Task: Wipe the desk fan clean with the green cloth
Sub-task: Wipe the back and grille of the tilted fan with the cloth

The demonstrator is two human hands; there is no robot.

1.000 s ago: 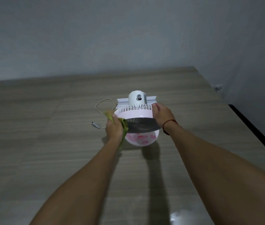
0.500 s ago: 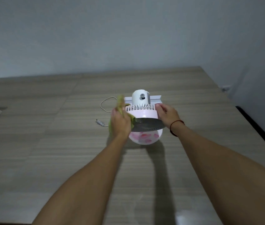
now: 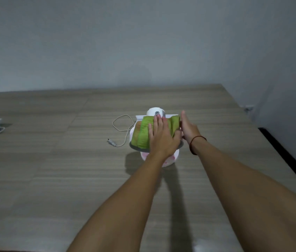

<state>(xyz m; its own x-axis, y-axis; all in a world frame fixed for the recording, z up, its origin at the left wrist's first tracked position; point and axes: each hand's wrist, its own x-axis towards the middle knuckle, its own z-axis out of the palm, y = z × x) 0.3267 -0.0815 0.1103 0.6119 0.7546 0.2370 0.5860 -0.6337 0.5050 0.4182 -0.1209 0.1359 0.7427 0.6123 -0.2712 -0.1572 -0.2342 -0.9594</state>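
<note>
Currently the wiping step is being carried out: the green cloth (image 3: 143,132) is being pressed over the top of the desk fan (image 3: 156,142), which is standing at the centre of the frame on the wooden desk (image 3: 52,160). The left hand (image 3: 161,139) is being held flat on the cloth, fingers extended and close together, nothing pinched. The right hand (image 3: 188,127) is being held open against the fan's right edge, fingers straight, apparently bracing the housing; whether the cloth edge is being touched there cannot be told. The fan's cable (image 3: 121,128) is lying loose to the left, unplugged. Judgement: next, the cloth is to be dragged across the grille while the fan is being steadied against tipping.
</note>
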